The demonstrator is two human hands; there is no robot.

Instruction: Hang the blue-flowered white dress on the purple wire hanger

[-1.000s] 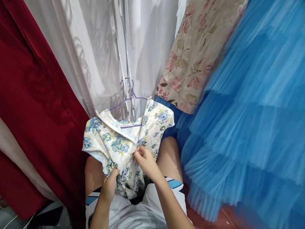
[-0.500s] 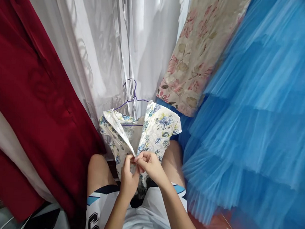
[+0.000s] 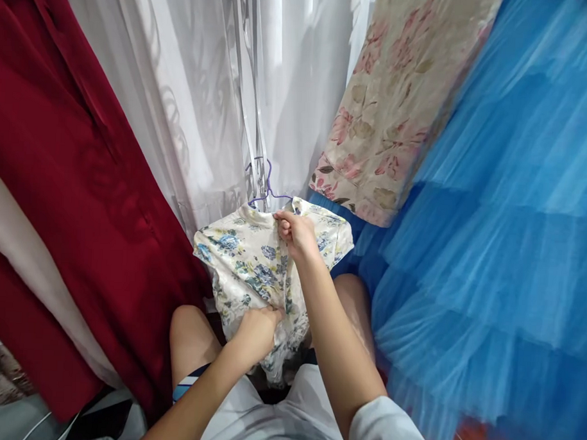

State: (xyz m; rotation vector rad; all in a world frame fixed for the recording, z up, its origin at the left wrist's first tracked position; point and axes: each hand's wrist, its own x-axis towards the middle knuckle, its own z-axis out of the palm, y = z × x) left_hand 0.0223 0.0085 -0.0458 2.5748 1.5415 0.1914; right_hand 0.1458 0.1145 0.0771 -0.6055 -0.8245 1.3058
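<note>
A white dress with blue and yellow flowers hangs on a purple hanger between my knees. Its middle opening is closed along a seam running down from the collar. My right hand pinches the zipper at the top of this seam, by the neckline; the pull itself is hidden in the fingers. Lower down, my left hand grips the fabric beside the seam, its fingertips partly out of sight in the cloth. Only the hook and upper part of the hanger show above the collar.
A long red garment hangs at the left, with white sheer fabric behind the hanger. Beige rose-print cloth and a tiered blue tulle skirt hang close on the right. White ribbons hang down by the hanger's hook.
My right hand has moved up from the waist to the collar, and the wide V-shaped opening is now closed. My left hand has stayed low, now gripping the fabric.
</note>
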